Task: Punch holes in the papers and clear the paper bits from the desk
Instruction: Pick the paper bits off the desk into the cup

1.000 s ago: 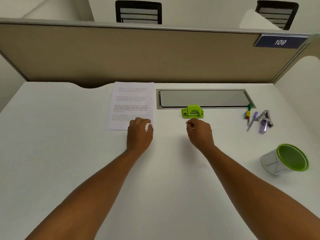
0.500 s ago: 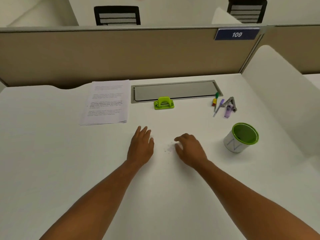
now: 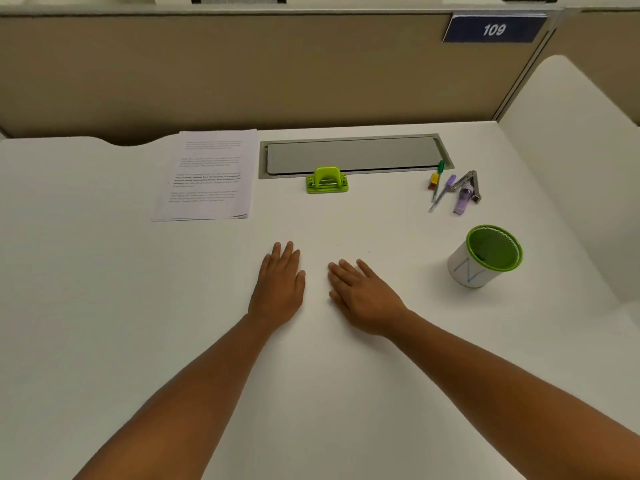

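Note:
A stack of printed papers (image 3: 207,176) lies on the white desk (image 3: 104,306) at the back left. The green hole punch (image 3: 327,181) stands to its right, against a grey cable tray lid. My left hand (image 3: 280,282) and my right hand (image 3: 363,297) both lie flat, palms down, on the desk's middle, a narrow gap between them. Neither holds anything. No paper bits show clearly; any under the palms are hidden.
A white cup with a green rim (image 3: 486,256) stands at the right. Behind it lie pens, a purple marker and a stapler (image 3: 453,188). The grey cable tray lid (image 3: 353,155) runs along the back. Beige partitions (image 3: 277,71) wall the desk behind and right.
Both hands pulled back from the papers and punch toward me. The right hand, curled half a second ago beside a small pile of white bits, now lies flat; the bits are no longer visible.

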